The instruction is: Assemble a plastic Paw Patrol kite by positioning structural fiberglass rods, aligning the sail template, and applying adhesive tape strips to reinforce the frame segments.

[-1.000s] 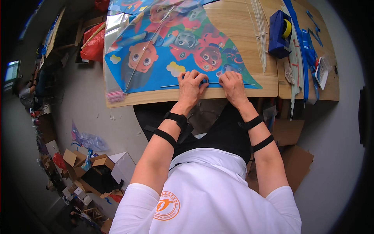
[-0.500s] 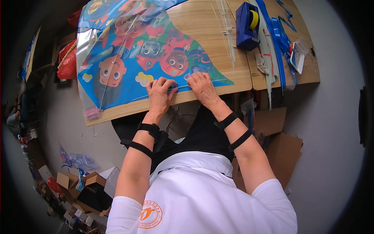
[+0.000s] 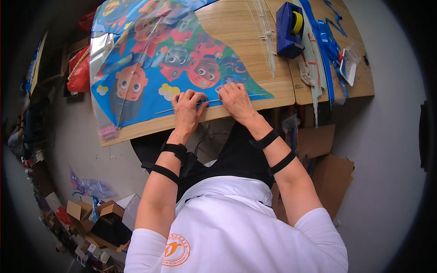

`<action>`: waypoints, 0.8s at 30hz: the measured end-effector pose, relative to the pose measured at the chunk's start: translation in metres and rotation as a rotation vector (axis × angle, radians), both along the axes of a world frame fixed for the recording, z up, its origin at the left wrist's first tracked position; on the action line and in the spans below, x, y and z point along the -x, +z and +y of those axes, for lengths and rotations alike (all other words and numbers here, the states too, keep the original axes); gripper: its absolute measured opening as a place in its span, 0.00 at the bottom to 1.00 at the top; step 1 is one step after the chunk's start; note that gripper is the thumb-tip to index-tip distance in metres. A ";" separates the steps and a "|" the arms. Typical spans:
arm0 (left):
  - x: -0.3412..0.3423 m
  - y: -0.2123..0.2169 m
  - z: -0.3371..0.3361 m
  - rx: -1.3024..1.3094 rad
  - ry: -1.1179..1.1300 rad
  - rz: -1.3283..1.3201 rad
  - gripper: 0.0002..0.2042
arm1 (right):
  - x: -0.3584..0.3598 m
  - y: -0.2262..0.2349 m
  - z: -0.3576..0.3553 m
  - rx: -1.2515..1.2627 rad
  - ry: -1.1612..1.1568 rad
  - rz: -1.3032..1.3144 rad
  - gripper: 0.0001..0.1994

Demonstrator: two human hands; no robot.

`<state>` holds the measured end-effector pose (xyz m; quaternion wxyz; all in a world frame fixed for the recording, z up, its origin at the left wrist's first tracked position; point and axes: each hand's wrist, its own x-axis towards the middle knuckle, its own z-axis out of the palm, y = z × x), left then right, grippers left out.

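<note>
Little has moved since half a second ago — both hands keep their places; against the frame a second back, though, the view has swung, so the counter lies further left and its near edge slants.

Printed across with cartoon figures, the sheet is spread over the left part of the counter, its near edge close to the counter's edge. Along that edge lies a thin rod, reaching out past both hands.

The left hand is curled over the rod, thumb and forefinger drawn toward each other by a dark blue bit; whether they grip it I cannot tell. The right hand has its fingers bunched and pointing down near the rod; its fingertips are hidden, so its grip is unclear too.

I judge the sheet light, thin and slippery, apt to crease or slide; flat fingertips near the rod should steady it. The rod looks light and stiff but may bend or roll — better pinched at two spread points than at one end.

Rightward on the counter are white rods, a tape dispenser, blue strips and a white tray.
</note>
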<state>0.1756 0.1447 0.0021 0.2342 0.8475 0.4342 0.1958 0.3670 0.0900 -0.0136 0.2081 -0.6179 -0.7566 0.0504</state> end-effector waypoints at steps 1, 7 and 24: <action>0.000 0.000 0.000 -0.004 -0.001 0.000 0.10 | 0.000 0.000 0.000 -0.006 -0.005 -0.007 0.05; 0.001 -0.001 0.000 -0.003 -0.004 0.003 0.09 | -0.001 0.003 -0.001 0.006 -0.006 0.029 0.04; 0.002 -0.003 0.000 -0.033 0.012 0.012 0.10 | -0.003 0.007 0.004 0.116 -0.003 0.227 0.07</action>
